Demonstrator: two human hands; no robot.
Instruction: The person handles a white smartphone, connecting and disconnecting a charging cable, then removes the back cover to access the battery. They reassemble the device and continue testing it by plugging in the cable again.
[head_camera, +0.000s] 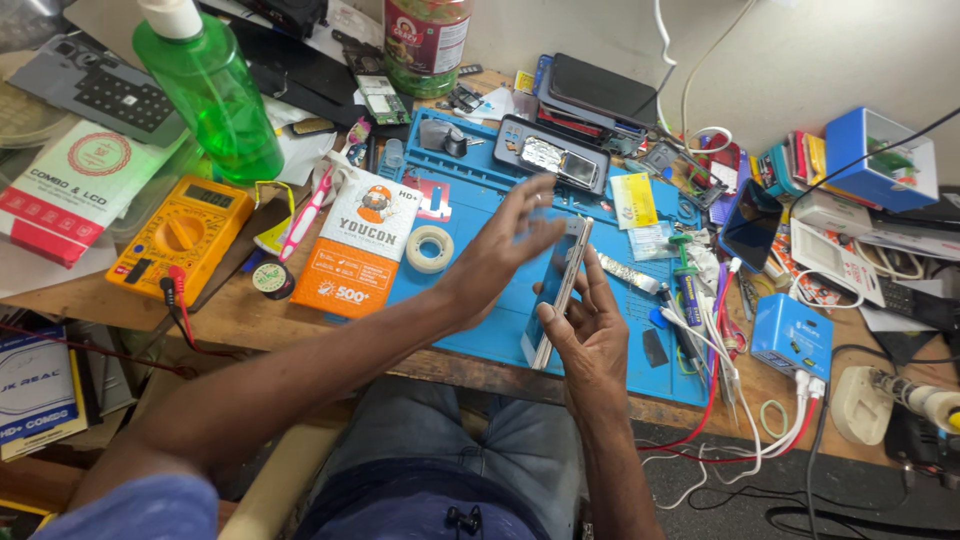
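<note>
Over blue mat (480, 215), phone (558, 290) edge-on, top pointing away, between hands.

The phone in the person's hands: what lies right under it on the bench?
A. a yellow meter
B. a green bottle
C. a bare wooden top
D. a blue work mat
D: the phone, held on edge by the right hand with the left hand spread over its face, sits above the blue work mat; the yellow meter and green bottle stand off to the left.
</note>
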